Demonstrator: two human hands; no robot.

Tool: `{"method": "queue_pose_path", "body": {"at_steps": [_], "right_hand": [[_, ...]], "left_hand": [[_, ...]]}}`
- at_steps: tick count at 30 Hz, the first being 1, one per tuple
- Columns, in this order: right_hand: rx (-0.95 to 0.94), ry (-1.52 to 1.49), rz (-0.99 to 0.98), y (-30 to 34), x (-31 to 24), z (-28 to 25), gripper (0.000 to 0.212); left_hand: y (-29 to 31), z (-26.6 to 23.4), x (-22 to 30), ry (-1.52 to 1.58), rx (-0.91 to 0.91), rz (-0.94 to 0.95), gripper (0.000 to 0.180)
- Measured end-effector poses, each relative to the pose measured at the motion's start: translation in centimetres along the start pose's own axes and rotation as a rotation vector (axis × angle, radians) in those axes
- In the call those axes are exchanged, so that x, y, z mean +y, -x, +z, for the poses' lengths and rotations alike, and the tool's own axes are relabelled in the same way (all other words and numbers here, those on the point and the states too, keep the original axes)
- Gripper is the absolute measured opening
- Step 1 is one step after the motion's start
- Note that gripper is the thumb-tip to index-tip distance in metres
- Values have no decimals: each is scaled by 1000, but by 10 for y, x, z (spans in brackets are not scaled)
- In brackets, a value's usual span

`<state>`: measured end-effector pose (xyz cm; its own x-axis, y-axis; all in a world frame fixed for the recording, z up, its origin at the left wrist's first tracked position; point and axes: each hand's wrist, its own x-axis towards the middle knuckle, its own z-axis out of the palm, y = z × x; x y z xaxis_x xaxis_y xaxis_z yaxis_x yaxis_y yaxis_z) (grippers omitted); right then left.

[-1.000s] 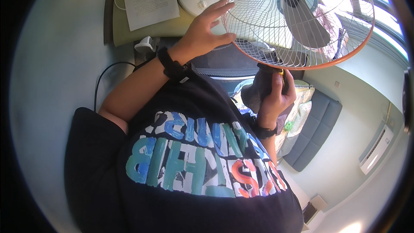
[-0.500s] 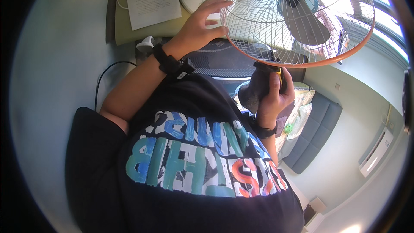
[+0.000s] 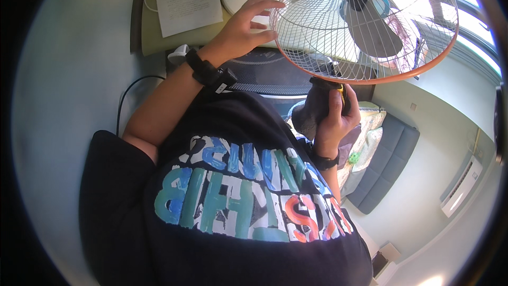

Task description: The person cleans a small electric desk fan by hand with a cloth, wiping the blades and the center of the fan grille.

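Observation:
An electric fan with a wire guard point(image 3: 312, 37), orange at the rim, tilts over the upper right; its grey blades point(image 3: 373, 29) show through the wires. My left hand point(image 3: 241, 29) holds the guard's left edge, with index finger and thumb set apart on the wires. Below the guard's lower rim, my right hand point(image 3: 337, 122) is closed around a dark handheld thing point(image 3: 319, 87) with a small yellow part. Its upper end meets or overlaps the rim. My fingers hide much of it, so I cannot make out its kind.
A greenish desk point(image 3: 180, 42) carries a printed sheet point(image 3: 188, 0) and the fan's white round base point(image 3: 233, 0). Under the desk edge is a dark mesh surface point(image 3: 259, 71). A bed with a grey headboard point(image 3: 389, 159) stands to the right, near a window point(image 3: 471, 16).
The fan's guard and blades have shifted very slightly to the left. Both hands keep nearly the same place and grip.

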<state>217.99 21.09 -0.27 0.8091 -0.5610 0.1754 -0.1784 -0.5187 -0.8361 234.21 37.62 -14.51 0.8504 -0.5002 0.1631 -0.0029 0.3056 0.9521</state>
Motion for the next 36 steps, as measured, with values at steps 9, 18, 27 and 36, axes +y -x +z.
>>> {"method": "queue_pose_path", "body": {"at_steps": [9,18,27,36], "right_hand": [[-29,-42,11,0,-5,0,28],[-32,-46,10,0,-5,-3,30],[-26,-32,14,0,-4,-3,29],[-63,-101,21,-2,-7,-1,29]], "left_hand": [[20,22,32,-295,163,-5,22],[27,36,44,-99,184,-106,15],[22,37,44,-89,218,-81,11],[28,39,51,-161,280,-62,14]]}}
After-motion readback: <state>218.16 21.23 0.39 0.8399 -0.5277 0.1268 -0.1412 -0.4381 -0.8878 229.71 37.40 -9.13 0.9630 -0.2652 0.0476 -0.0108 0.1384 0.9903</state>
